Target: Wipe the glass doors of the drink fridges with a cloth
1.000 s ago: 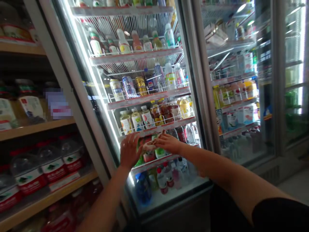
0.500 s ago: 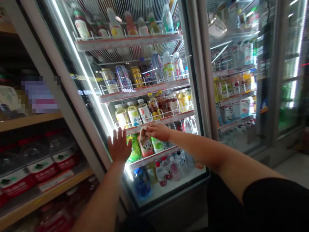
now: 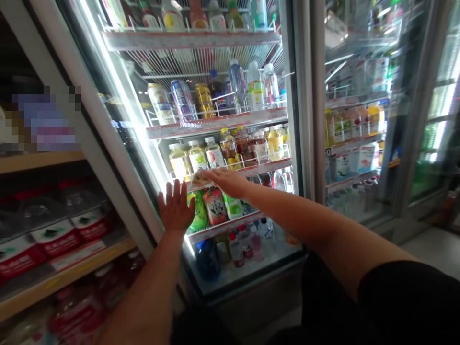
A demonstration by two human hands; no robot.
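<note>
My left hand (image 3: 175, 209) lies with fingers spread against the glass door (image 3: 247, 282) of a lit drinks fridge, near its left edge. To its right, my right hand (image 3: 230, 183) presses a pale crumpled cloth (image 3: 200, 178) to the same glass, palm down. Part of the cloth is hidden under the fingers. Behind the glass, close to the hands, stand a green drink pack (image 3: 197, 218) and a red drink pack (image 3: 216, 207). Juice bottles (image 3: 179, 160) line the shelf above them.
On the left, wooden shelves (image 3: 68, 268) hold packs of red-labelled bottles (image 3: 53, 237). A metal door frame (image 3: 304, 96) separates this fridge from another glass-fronted fridge (image 3: 354, 184) on the right. Cans (image 3: 183, 103) and more bottles fill the upper shelves.
My right hand has slid the cloth left and slightly up over the glass, uncovering the red pack. My left hand stays flat in about the same place. The view has shifted slightly.
</note>
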